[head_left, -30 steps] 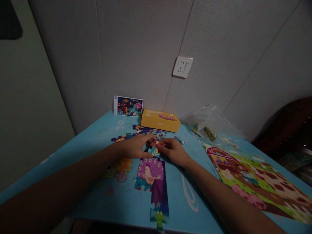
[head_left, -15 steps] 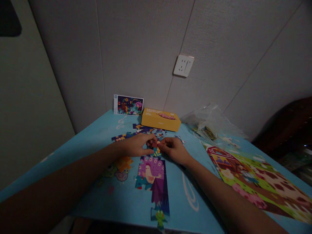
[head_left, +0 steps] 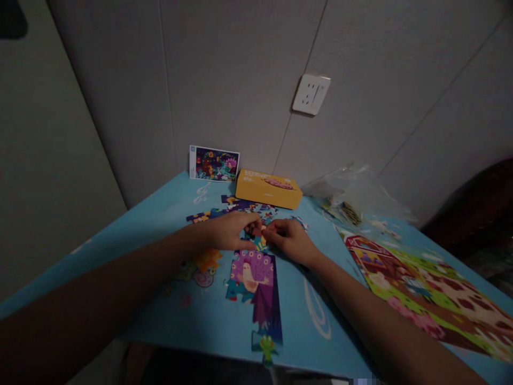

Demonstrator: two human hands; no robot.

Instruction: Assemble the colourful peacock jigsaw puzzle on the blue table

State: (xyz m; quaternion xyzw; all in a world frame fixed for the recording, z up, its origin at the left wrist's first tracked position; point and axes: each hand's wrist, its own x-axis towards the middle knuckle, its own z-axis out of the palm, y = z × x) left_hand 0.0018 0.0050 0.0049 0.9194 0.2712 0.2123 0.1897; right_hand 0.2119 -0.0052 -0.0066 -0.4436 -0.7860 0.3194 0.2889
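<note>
My left hand (head_left: 232, 231) curves in from the left, thumb and fingertips bent around a small group of colourful puzzle pieces (head_left: 261, 245). Opposite it, my right hand (head_left: 292, 240) pinches at the same pieces with thumb and forefinger; the fingertips partly hide them. Just below lies a joined puzzle section with a pink-and-purple peacock (head_left: 249, 275), running down to a green frog piece (head_left: 266, 345) at the table's front edge. An orange puzzle section (head_left: 208, 260) is partly covered by my left forearm. More loose pieces (head_left: 260, 208) are spread behind my hands.
A yellow box (head_left: 268, 191) stands by the wall beside a picture card (head_left: 214, 164) leaning upright. To the right are a clear plastic bag (head_left: 352, 192) with pieces inside and a farm-scene puzzle (head_left: 420, 289). All rest on a blue tablecloth (head_left: 180, 326).
The view has shifted slightly, so the table scene sits a little higher and to the right. Both hands stay together at the puzzle pieces, with only slight finger movement.
</note>
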